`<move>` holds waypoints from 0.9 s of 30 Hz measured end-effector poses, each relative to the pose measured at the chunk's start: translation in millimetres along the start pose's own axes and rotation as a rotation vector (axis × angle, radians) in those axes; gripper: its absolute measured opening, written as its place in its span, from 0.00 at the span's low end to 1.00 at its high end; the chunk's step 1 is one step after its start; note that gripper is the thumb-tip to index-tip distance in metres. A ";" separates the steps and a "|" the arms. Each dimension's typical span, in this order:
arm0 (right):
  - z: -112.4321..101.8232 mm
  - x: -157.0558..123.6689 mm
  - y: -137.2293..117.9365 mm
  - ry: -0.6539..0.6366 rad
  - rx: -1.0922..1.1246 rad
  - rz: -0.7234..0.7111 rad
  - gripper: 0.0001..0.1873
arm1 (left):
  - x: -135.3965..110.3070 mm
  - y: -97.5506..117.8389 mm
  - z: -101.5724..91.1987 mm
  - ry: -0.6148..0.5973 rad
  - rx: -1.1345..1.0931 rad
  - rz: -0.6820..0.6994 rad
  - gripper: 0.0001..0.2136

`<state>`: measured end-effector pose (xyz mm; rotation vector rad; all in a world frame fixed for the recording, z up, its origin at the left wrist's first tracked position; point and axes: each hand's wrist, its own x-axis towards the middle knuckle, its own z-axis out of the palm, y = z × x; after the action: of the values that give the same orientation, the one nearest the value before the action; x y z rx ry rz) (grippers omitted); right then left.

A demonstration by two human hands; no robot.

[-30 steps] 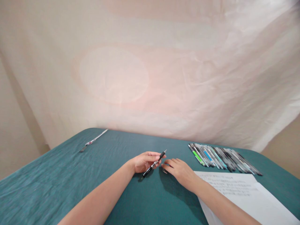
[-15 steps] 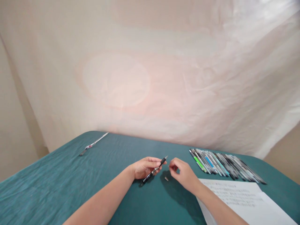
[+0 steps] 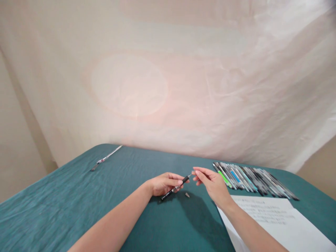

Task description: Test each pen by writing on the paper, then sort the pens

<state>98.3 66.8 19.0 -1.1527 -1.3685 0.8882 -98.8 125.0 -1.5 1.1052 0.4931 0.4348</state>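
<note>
My left hand [image 3: 168,183] is closed around a black pen [image 3: 171,191], which slants up to the right with its narrow metallic end pointing at my other hand. At that end, the thumb and index finger of my right hand [image 3: 210,180] pinch together on something small and thin; its kind is too small to make out. On the cloth just below the pen lies a small cone-shaped pen tip [image 3: 187,195], touched by neither hand.
A row of several pens [image 3: 252,179] lies side by side at the right. In front of it are white sheets with handwriting [image 3: 273,217]. Another pen-like item in clear wrapping [image 3: 105,158] rests at the far left of the green tablecloth [image 3: 65,196]. A pale sheet hangs behind.
My right hand has risen from low beside the pen to its narrow end, where its fingertips now meet it. The left hand keeps its hold on the pen.
</note>
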 end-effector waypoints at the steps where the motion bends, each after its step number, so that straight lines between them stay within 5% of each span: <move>1: 0.2 -0.4 0.2 0.000 -0.010 -0.007 0.20 | 0.4 -0.5 -0.4 0.004 0.001 -0.001 0.18; 27: -5.3 -2.7 -4.0 -0.234 -0.262 -0.161 0.17 | 0.1 1.2 0.6 0.003 0.030 -0.022 0.17</move>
<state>102.7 62.7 22.9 -1.1398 -1.7850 0.7612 -98.5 125.1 -0.2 1.1270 0.5149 0.4112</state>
